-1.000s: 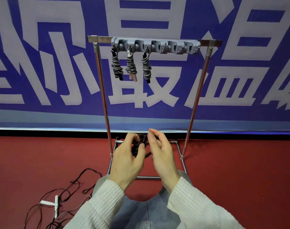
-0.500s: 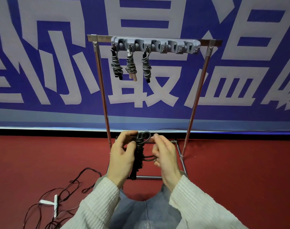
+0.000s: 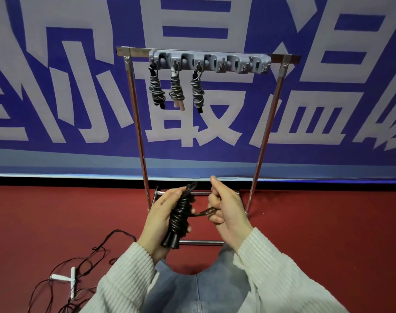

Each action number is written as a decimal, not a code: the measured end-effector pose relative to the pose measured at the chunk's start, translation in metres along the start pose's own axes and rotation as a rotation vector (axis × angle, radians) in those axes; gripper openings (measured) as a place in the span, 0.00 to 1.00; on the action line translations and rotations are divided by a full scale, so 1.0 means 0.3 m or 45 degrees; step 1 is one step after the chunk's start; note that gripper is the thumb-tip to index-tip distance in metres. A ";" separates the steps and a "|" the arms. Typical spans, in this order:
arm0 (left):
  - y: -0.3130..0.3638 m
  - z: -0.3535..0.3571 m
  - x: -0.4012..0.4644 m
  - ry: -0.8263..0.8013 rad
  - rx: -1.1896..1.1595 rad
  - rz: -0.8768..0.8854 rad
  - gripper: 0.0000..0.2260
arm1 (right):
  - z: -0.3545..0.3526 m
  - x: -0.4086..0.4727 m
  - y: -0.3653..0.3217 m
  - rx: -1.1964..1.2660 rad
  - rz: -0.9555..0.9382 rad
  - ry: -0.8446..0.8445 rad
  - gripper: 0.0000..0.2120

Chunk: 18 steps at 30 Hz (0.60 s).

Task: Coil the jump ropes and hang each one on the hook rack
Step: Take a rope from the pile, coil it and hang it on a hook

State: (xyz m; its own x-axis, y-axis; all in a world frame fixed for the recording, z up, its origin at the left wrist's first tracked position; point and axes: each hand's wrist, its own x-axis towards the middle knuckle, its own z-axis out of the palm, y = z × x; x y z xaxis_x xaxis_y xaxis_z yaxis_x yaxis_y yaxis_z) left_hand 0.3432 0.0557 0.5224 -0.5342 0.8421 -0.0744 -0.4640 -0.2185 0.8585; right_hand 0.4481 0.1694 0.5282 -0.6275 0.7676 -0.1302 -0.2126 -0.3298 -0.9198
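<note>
My left hand (image 3: 160,219) grips a black jump rope (image 3: 180,216) wound into a tight upright bundle, its two handles pointing down. A short loop of the rope runs right from the bundle into my right hand (image 3: 228,210), whose fingers are closed on it. Both hands are low in front of a metal stand. The grey hook rack (image 3: 209,63) sits on the stand's top bar. Three coiled ropes hang from its left hooks: one (image 3: 156,89), a second with wooden handles (image 3: 176,90), and a third (image 3: 197,90). The hooks to the right are bare.
The stand's uprights (image 3: 137,129) and base frame (image 3: 199,242) rest on red carpet before a blue banner wall. A loose thin rope (image 3: 95,254) with white handles (image 3: 71,281) lies tangled on the carpet at lower left. My knees in jeans (image 3: 197,292) are below.
The bundle has dropped lower and turned upright in my left hand, its handles now showing. My right hand has moved right, drawing a loop of rope out from the bundle.
</note>
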 end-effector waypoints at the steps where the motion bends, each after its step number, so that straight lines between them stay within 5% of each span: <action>1: 0.002 -0.004 0.000 -0.014 -0.111 -0.080 0.21 | -0.001 0.005 -0.007 -0.011 -0.066 0.007 0.17; 7: -0.031 -0.032 -0.017 -0.185 -0.330 -0.356 0.15 | 0.015 0.024 -0.050 -0.088 -0.250 0.114 0.20; 13: 0.023 -0.062 -0.009 -0.367 -0.777 -0.311 0.33 | 0.007 0.018 -0.042 -0.556 -0.511 0.191 0.22; 18: 0.070 -0.053 -0.037 -0.338 -0.372 -0.154 0.39 | -0.035 0.070 -0.063 -0.856 -0.691 0.250 0.24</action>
State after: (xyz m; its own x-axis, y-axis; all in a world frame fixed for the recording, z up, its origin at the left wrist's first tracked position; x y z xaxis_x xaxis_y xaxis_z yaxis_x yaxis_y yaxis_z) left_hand 0.3281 0.0337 0.5332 -0.2803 0.9599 0.0009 -0.7136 -0.2090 0.6687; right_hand 0.4469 0.1975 0.5389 -0.4153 0.8253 0.3827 0.0804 0.4523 -0.8882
